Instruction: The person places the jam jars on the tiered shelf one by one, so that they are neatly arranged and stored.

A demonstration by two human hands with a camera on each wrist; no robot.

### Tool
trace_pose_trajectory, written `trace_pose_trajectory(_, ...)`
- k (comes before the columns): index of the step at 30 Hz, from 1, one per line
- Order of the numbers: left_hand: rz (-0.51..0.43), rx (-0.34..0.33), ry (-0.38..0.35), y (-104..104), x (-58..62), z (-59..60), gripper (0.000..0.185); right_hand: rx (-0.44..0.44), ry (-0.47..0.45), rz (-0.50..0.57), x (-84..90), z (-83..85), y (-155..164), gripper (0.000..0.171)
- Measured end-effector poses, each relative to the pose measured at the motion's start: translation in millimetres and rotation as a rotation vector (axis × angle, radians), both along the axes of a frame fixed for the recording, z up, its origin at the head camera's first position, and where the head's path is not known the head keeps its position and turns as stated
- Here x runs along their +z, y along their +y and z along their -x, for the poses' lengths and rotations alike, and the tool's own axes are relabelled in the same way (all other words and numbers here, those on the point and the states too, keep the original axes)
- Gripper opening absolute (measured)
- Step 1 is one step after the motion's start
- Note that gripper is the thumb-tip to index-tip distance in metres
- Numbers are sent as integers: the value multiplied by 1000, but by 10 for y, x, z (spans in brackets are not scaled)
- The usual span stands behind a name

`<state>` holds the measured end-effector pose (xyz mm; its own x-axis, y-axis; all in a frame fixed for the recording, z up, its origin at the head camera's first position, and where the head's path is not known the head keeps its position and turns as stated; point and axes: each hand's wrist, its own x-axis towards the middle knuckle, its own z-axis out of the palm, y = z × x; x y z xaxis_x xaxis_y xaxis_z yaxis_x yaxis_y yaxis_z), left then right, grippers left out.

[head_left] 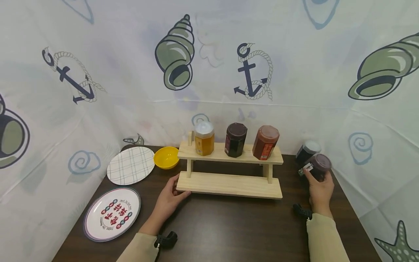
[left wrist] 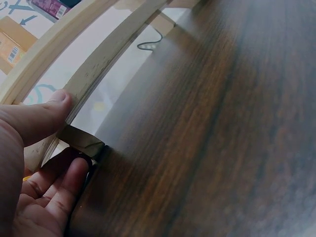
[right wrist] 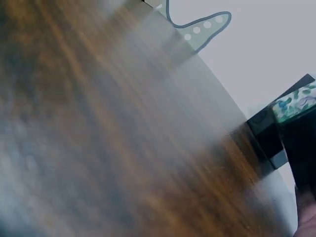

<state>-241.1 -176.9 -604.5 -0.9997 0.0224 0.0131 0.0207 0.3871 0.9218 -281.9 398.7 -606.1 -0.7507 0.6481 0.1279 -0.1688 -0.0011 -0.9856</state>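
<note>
Left hand [head_left: 169, 201] — half-closed round shelf [head_left: 229, 182]

Rack [head_left: 229, 183]: is showing pale bare wood, looking smooth and matt, with small pits roughening one edge.
Held jar [head_left: 320, 164]: is looking hard and smooth, glass or plastic, which one not being clear.
Amber jar [head_left: 204, 145]: is showing a clear, glossy wall.
Bowl [head_left: 166, 158]: is looking like smooth plastic, shining softly.
Lettered plate [head_left: 112, 214]: is looking smooth and glossy.
Surface [head_left: 245, 229]: is showing dark wood grain, catching a hazy sheen.
Backdrop [head_left: 131, 29]: is hanging as cloth, matt and lightly creased.
</note>
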Motion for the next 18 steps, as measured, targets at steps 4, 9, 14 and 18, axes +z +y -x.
trace_pose_trajectory(4,1,-6,-1,5,11,6,92,-39,63,-12,-31,-47,8,68)
trace_pose_trajectory(9,2,-6,-1,-29,39,14,91,-112,67,-96,-53,-70,-22,58)
trace_pose_trajectory(14,-1,5,-9,-17,31,11,90,-186,77,-259,86,-139,-110,56)
trace_pose_trajectory(18,-10,4,-10,12,20,13,90,-226,140,-279,322,-223,-253,56)
